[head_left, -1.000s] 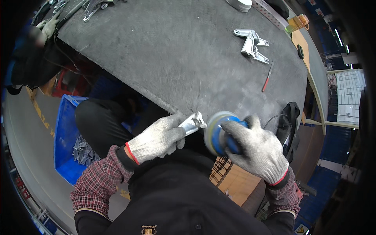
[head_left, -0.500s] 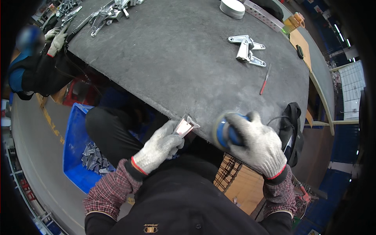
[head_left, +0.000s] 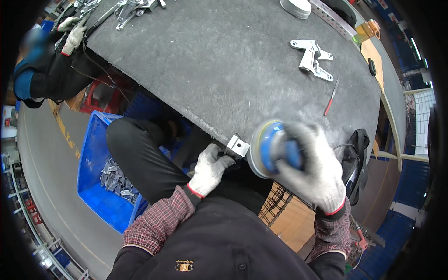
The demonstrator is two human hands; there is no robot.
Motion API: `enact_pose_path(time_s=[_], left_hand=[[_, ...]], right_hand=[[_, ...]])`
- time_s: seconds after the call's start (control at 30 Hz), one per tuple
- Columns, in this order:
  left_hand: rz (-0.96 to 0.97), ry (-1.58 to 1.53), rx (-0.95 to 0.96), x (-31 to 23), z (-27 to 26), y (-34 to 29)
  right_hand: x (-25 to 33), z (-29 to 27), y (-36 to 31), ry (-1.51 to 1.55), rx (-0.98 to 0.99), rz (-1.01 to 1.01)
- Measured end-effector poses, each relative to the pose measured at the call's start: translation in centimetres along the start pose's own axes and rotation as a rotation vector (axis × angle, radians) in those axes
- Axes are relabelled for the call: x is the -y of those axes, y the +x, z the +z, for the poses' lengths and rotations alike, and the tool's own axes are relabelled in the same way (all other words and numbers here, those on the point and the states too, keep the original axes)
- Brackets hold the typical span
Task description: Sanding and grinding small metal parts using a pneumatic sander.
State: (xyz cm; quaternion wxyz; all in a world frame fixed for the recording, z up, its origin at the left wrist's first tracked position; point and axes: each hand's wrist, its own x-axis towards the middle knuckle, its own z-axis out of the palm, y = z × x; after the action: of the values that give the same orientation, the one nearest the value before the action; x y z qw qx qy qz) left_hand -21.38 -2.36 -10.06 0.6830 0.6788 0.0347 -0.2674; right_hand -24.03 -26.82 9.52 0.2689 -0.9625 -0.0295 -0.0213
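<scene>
A silvery metal bracket (head_left: 238,145) with a dark round hole sits in my left hand (head_left: 209,171), its square end turned up at the table's near edge. Gloved in grey-white knit, those fingers are closed round its lower part, which is mostly hidden. My right hand (head_left: 315,165), gloved too and smeared by motion, grips a blue round sander (head_left: 268,148). The sander's pale disc stands on edge just right of the bracket; whether they touch I cannot tell.
On the dark table (head_left: 200,70) lie several metal brackets (head_left: 311,59), a red-handled file (head_left: 331,98) and a stack of white discs (head_left: 296,7). A blue bin (head_left: 88,179) of metal parts stands at left. A black bag (head_left: 357,158) hangs right. A co-worker's gloved hands (head_left: 73,36) show far left.
My left hand has moved right and turned the bracket so its square, holed face shows. The sander has tilted up, with its disc edge nearer the bracket. The whole view has shifted slightly.
</scene>
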Motion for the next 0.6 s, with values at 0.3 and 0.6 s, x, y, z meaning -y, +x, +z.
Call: enact_pose_path(time_s=[0.3, 0.6], left_hand=[[0.06, 0.22, 0.049, 6.3, -2.0, 3.5], [-0.066, 0.201, 0.029, 0.6, -1.8, 2.3]], right_hand=[[4.4, 2.2, 5.9, -0.236, 0.406, 0.077], [6.7, 0.0, 4.6, -0.274, 0.571, 0.04]])
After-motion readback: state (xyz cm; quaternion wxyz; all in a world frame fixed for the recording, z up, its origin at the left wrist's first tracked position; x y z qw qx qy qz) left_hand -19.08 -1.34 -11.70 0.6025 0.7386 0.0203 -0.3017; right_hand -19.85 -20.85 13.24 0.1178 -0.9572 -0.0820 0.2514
